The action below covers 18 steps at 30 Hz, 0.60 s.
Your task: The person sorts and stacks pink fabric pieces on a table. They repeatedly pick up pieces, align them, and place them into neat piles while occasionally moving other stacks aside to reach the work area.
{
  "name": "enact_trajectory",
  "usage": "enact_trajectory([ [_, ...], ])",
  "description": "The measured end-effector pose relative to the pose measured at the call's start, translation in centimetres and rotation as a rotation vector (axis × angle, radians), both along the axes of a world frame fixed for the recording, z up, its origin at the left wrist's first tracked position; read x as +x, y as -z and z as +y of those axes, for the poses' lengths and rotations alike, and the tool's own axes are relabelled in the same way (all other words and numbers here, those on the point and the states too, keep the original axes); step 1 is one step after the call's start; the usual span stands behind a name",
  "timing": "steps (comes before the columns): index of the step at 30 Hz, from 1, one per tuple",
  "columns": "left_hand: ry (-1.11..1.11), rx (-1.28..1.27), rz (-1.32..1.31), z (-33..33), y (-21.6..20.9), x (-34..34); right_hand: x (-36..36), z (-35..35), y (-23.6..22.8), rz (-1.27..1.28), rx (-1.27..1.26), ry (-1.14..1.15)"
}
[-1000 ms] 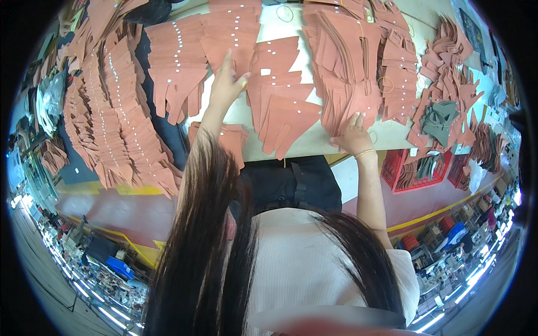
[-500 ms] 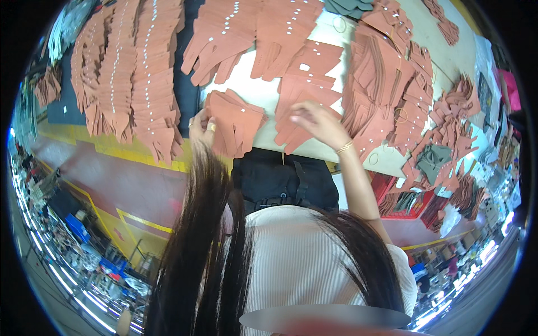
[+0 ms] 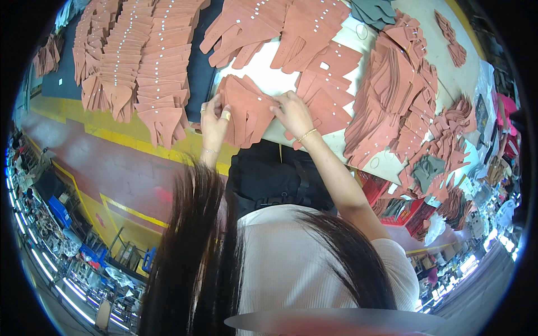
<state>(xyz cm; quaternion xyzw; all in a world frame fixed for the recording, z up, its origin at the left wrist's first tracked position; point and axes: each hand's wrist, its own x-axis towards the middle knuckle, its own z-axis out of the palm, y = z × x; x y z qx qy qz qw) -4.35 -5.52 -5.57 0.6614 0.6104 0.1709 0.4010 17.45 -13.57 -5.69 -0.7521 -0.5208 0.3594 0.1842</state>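
Note:
A small stack of terracotta, leather-like cut pieces lies at the table's near edge, its top piece notched at the bottom. My left hand grips the left edge of this stack, with rings on its fingers. At the opposite side, my right hand pinches the stack's upper right corner between thumb and fingers. Beside my right hand lie more terracotta pieces, overlapping and bearing a white sticker. Beyond my hands, larger fanned pieces with slits and white stickers cover part of the pale tabletop.
Long overlapping rows of stickered pieces run along the left on a dark sheet. Thick piles stand to the right, with dark green pieces nearby. A red crate sits below the table's right edge.
My right hand has moved from above the neighbouring pieces left to the stack's right corner, closing on it. My left hand stays at the left edge. The view has shifted slightly.

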Motion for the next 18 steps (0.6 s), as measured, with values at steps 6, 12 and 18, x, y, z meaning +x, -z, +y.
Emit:
enact_trajectory([
  [6,-0.009,-0.024,0.004,-0.7,0.5,0.3,-2.3,-1.8,-1.5,0.034,0.21,0.073],
  [12,0.017,-0.136,-0.047,0.3,1.8,-1.0,-5.3,-3.2,-2.5,0.452,0.06,0.13],
  [18,0.028,-0.181,-0.075,0.5,2.4,-1.6,-3.4,-2.4,-0.6,0.33,-0.17,0.242],
])
